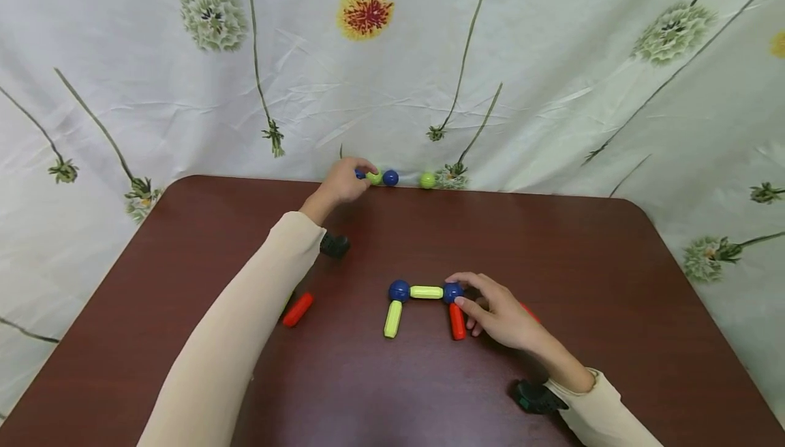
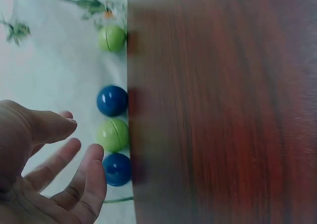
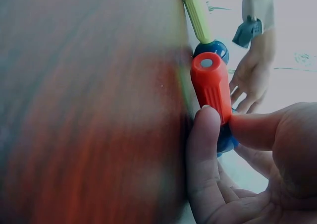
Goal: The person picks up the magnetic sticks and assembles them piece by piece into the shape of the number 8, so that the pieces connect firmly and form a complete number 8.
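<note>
- A dark reddish-brown worktop (image 1: 570, 263) is seen, finely grained, its far corners rounded.
- Its far edge and both side edges are bordered by a pale, lightly creased cloth (image 1: 552, 120).
- The cloth is printed with long-stemmed dandelions (image 1: 214, 19) and, beyond the far edge, a yellow-and-red flower (image 1: 365, 12).
- Soft light is reflected on the worktop's nearer part.

Wears long, plain, cream cloth sleeves (image 1: 236, 317) — smooth along the left, creased near the right cuff (image 1: 582, 399) — and small, black, boxy wrist devices (image 1: 334, 245).
</note>
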A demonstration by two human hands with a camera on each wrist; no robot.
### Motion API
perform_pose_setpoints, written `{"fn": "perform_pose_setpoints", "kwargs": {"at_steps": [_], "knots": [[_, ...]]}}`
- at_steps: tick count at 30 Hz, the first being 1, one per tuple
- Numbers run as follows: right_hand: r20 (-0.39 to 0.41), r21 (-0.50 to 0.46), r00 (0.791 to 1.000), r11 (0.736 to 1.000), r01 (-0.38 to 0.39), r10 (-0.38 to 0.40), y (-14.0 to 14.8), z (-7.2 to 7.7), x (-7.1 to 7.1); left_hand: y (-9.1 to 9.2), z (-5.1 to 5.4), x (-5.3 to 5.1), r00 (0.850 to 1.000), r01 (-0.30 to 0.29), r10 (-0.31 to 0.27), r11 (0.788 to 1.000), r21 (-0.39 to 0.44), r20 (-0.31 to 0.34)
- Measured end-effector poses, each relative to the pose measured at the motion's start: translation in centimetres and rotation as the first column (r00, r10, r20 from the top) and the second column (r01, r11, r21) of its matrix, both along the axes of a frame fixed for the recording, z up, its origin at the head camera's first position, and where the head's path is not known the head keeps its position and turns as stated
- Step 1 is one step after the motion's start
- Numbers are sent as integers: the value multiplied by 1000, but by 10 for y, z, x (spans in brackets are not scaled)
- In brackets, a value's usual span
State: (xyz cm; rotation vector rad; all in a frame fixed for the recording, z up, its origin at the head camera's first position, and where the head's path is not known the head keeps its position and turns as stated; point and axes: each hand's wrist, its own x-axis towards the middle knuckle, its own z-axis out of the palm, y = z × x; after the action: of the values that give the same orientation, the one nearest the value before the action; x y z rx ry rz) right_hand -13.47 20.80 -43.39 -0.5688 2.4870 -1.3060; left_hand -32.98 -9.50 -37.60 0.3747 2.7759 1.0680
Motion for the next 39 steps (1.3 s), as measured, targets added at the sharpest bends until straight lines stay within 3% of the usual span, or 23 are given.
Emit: {"fn": "perform_pose_setpoints", "kwargs": {"at_steps": [9, 16, 20, 26, 32, 39], "knots": [[4, -18, 1000, 1000, 3, -3, 0, -1, 0, 5, -18, -15, 997, -64, 63, 997, 34, 37], [6, -26, 1000, 1000, 1, -1, -1, -1, 1, 9, -28, -17, 994, -104, 102, 993, 52, 29], [3, -31, 1000, 1000, 6, -6, -1, -1, 2, 11, -33, -20, 995, -96, 97, 994, 43, -13], [9, -22, 1000, 1000, 6, -6, -2, 1, 1, 14, -35, -23, 996, -72, 72, 997, -2, -44], [11, -14, 1000, 1000, 5, -5, -2, 1, 1, 18, -35, -24, 993, -112, 112, 994, -11, -26], [-1, -22, 1000, 1000, 5, -5, 0, -1, 1, 25, -34, -21, 988, -156, 153, 982, -106, -35]]}}
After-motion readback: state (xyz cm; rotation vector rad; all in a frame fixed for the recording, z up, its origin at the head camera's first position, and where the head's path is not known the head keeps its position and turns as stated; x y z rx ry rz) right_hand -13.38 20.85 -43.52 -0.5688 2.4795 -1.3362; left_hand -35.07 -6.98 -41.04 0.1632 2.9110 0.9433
